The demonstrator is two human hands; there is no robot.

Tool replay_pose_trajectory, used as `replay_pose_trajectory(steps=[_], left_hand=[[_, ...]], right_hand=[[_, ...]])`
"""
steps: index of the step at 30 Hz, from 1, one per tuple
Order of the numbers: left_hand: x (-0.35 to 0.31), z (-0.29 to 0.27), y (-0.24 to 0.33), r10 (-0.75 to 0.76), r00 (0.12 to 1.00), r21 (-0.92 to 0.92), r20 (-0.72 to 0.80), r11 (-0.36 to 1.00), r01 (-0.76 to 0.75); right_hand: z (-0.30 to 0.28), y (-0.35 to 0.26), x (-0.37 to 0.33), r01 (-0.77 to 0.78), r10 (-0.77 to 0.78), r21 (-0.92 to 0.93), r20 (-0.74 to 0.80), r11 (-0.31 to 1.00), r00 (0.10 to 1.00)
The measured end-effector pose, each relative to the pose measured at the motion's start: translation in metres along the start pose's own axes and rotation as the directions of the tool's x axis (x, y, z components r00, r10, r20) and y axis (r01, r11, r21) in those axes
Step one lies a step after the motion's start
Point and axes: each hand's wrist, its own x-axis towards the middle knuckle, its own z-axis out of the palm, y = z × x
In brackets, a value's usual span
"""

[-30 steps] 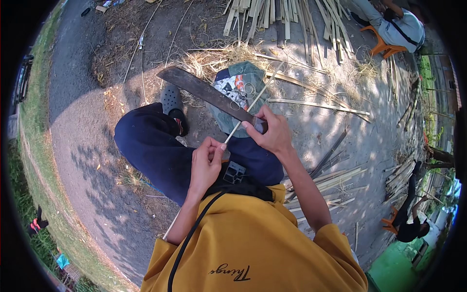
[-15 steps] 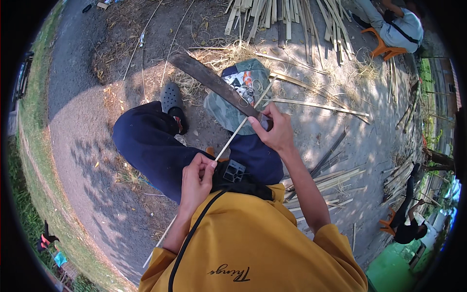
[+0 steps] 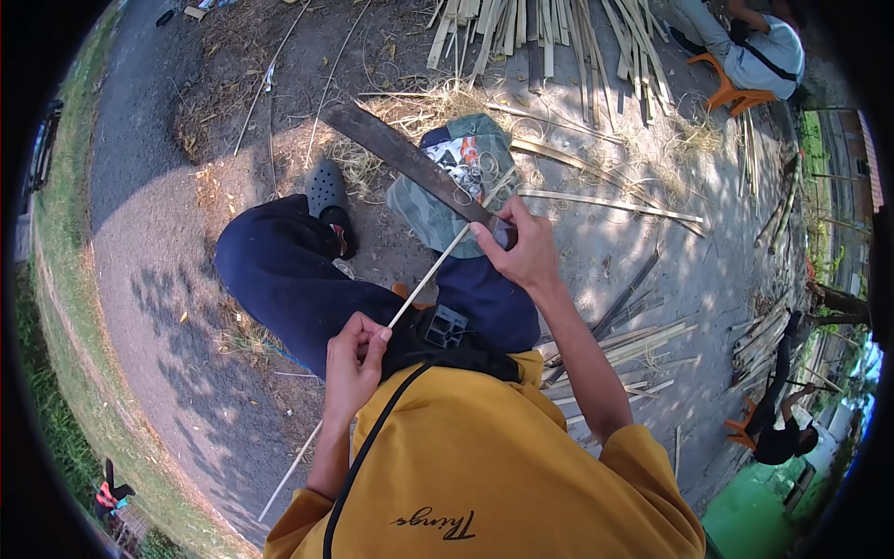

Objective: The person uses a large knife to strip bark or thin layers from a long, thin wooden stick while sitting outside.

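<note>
My right hand is closed round the handle of a machete. Its broad dark blade points up and to the left, over my lap. A thin pale bamboo strip passes against the blade near the handle, by my right fingertips. Lower on the same strip, my left hand pinches it between thumb and fingers. The strip's tail runs down left, past my left forearm. Under the blade, a camouflage cloth covers my right knee, with curled shavings on it.
Bamboo slats lie in a pile at the far side; more slats lie to my right. Thin shavings litter the ground. Two people sit on orange stools at the right. A grey clog is on my left foot.
My left hand has moved down and left, drawing the bamboo strip along the blade; its upper end is now nearer the machete. The right hand and machete have barely moved.
</note>
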Motion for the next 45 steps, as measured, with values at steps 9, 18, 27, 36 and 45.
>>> replay_pose_trajectory(steps=[9, 18, 27, 36, 45], left_hand=[[-0.043, -0.029, -0.007, -0.095, 0.995, -0.031, 0.019, 0.995, 0.096], [-0.03, -0.027, -0.004, 0.001, 1.0, 0.06, 0.002, 0.998, -0.001], [-0.051, -0.039, -0.006, -0.053, 0.999, 0.062, 0.005, 0.997, 0.053], [-0.077, -0.077, -0.017, -0.109, 0.994, 0.032, -0.031, 0.993, 0.11], [-0.079, -0.104, -0.001, -0.125, 0.992, 0.074, 0.003, 0.989, 0.125]], right_hand=[[0.002, 0.011, 0.001, -0.03, 0.031, 0.038, -0.011, 0.999, 0.999], [-0.001, 0.011, 0.0, -0.044, 0.045, 0.052, 0.0, 0.998, 0.999], [-0.002, 0.006, 0.001, -0.026, 0.025, 0.057, 0.021, 0.998, 0.999], [0.007, 0.012, 0.002, -0.001, 0.003, 0.066, -0.028, 0.998, 1.0], [-0.01, 0.031, -0.006, -0.125, 0.098, 0.405, 0.086, 0.906, 0.991]])
